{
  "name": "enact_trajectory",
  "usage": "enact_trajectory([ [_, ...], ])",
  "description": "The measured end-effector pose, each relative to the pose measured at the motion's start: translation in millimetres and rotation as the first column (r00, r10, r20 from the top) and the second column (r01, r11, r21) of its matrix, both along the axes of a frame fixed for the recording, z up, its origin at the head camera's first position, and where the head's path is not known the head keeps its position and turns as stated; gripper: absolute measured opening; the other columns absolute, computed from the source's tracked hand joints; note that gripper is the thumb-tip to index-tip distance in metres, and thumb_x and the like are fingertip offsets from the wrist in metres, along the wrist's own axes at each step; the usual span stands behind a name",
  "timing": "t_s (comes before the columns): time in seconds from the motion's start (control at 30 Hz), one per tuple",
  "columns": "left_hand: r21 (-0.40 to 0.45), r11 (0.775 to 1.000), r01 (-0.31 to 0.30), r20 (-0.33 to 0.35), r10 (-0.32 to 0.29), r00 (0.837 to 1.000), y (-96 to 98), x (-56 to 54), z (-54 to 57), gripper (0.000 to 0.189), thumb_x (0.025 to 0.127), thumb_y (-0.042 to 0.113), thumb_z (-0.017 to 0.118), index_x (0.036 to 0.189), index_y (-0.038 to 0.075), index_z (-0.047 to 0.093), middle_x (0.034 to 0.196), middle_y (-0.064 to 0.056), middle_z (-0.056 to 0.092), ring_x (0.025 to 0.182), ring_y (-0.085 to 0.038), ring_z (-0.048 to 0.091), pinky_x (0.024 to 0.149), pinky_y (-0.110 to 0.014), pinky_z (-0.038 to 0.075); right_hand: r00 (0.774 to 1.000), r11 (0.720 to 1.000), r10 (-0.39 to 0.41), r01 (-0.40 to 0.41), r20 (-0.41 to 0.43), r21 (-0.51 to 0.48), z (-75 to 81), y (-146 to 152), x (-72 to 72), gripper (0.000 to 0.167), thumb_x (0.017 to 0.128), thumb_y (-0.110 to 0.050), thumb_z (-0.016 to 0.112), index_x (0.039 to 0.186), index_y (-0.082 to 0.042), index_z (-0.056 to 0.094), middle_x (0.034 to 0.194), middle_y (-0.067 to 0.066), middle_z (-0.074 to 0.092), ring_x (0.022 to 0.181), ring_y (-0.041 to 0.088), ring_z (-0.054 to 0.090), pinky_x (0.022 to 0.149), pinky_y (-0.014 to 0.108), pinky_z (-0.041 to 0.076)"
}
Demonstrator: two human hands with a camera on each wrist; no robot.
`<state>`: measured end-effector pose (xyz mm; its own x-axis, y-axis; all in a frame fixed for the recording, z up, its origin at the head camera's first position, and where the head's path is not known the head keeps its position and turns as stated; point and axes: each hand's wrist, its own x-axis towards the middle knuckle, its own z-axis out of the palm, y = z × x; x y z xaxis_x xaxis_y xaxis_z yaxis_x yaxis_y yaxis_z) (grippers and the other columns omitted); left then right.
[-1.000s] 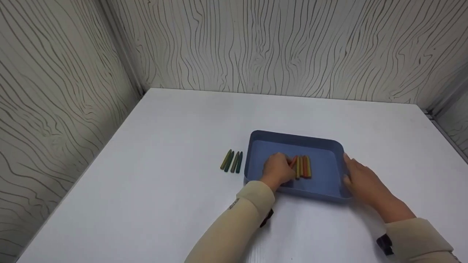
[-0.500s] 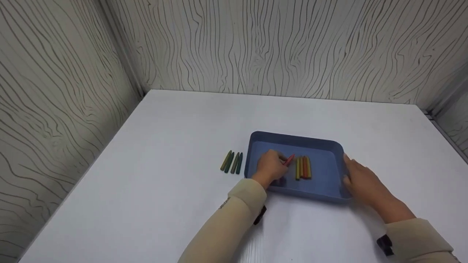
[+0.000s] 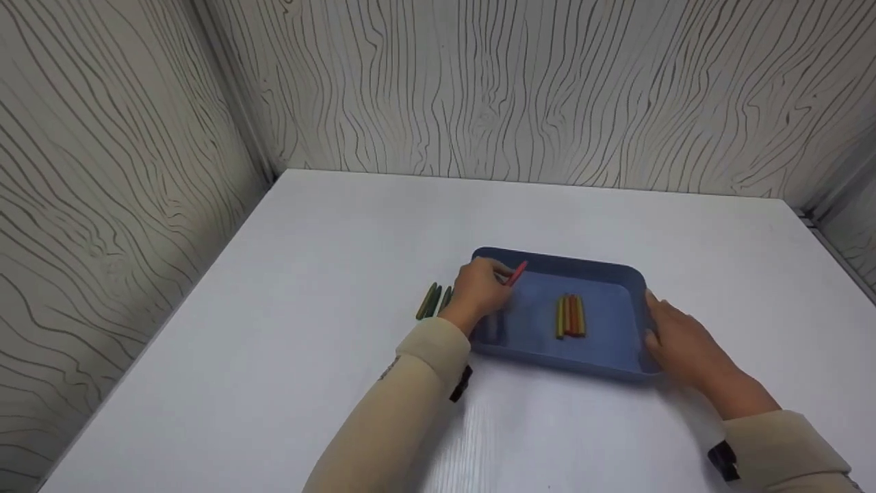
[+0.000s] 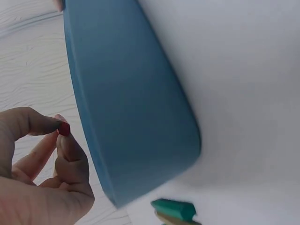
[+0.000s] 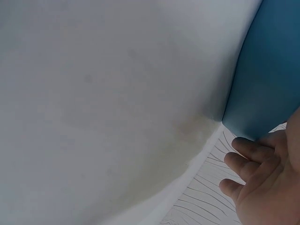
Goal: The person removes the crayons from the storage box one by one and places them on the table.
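My left hand [image 3: 479,286] pinches a red crayon [image 3: 517,274] between thumb and fingertips, above the left part of a blue tray [image 3: 547,359]. In the left wrist view the crayon's red end [image 4: 64,128] shows between the fingertips, beside the tray's outer wall [image 4: 126,103]. Inside the tray, several yellow and orange-red crayons [image 3: 571,316] lie side by side. My right hand [image 3: 688,342] holds the tray's right rim. In the right wrist view its other fingers [image 5: 241,166] spread loosely beyond the tray's corner.
Several green and olive crayons [image 3: 429,301] lie on the white table [image 3: 308,308] left of the tray, partly hidden by my left hand. In the left wrist view a green crayon [image 4: 173,208] lies near the tray corner. Wood-grain-patterned panels [image 3: 479,89] stand behind and left of the table.
My left hand has lifted the red crayon away from the row in the tray and moved left and back, now partly covering the green crayons. The right hand and tray stay about where they were.
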<state>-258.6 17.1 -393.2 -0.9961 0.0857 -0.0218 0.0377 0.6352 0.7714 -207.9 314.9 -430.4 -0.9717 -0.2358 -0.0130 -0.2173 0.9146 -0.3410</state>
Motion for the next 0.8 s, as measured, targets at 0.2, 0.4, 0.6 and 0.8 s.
enact_trajectory([
  [0.2, -0.001, 1.000, -0.013, -0.025, 0.013, 1.000, -18.2, -1.7, 5.0, 0.024, 0.082, 0.007, 0.068, 0.106, 0.007, 0.073, 0.088, -0.003, 0.067, 0.079, -0.015, 0.060, 0.069, -0.029, 0.050, 1.000, 1.000, 0.003, -0.003, -0.010, 0.006, -0.1, -0.2, 0.3, 0.061, 0.096, -0.011, 0.041, 0.145, 0.014, 0.013, 0.140, 0.041, 0.025, 0.129, 0.054, 0.023, 0.102, 0.063, 0.020],
  [0.4, 0.019, 0.999, -0.033, -0.022, 0.034, 0.999, -39.7, -2.6, 9.1, 0.028, 0.080, 0.003, 0.067, 0.107, 0.005, 0.072, 0.090, -0.005, 0.068, 0.081, -0.016, 0.062, 0.069, -0.028, 0.051, 1.000, 1.000, 0.008, -0.008, -0.023, 0.006, 0.1, -0.7, 0.5, 0.060, 0.096, -0.010, 0.040, 0.145, 0.015, 0.014, 0.140, 0.042, 0.025, 0.129, 0.055, 0.024, 0.102, 0.062, 0.019],
  [0.6, -0.003, 0.998, -0.067, -0.011, 0.066, 0.998, -64.1, -1.9, 7.4, 0.029, 0.081, 0.004, 0.066, 0.110, 0.004, 0.071, 0.091, -0.007, 0.066, 0.076, -0.017, 0.061, 0.065, -0.028, 0.050, 0.999, 1.000, 0.021, -0.021, -0.032, 0.015, 1.5, -1.5, 1.7, 0.061, 0.095, -0.009, 0.042, 0.144, 0.016, 0.015, 0.138, 0.043, 0.026, 0.127, 0.056, 0.024, 0.102, 0.063, 0.020],
  [0.8, 0.000, 0.994, -0.108, 0.008, 0.108, 0.994, -84.9, -1.4, 2.4, 0.030, 0.081, 0.003, 0.065, 0.111, 0.003, 0.069, 0.092, -0.009, 0.066, 0.077, -0.018, 0.061, 0.066, -0.030, 0.051, 0.999, 1.000, 0.028, -0.027, -0.039, 0.009, 1.9, -1.6, 2.5, 0.061, 0.095, -0.009, 0.043, 0.143, 0.017, 0.016, 0.137, 0.044, 0.026, 0.126, 0.057, 0.026, 0.100, 0.064, 0.021],
])
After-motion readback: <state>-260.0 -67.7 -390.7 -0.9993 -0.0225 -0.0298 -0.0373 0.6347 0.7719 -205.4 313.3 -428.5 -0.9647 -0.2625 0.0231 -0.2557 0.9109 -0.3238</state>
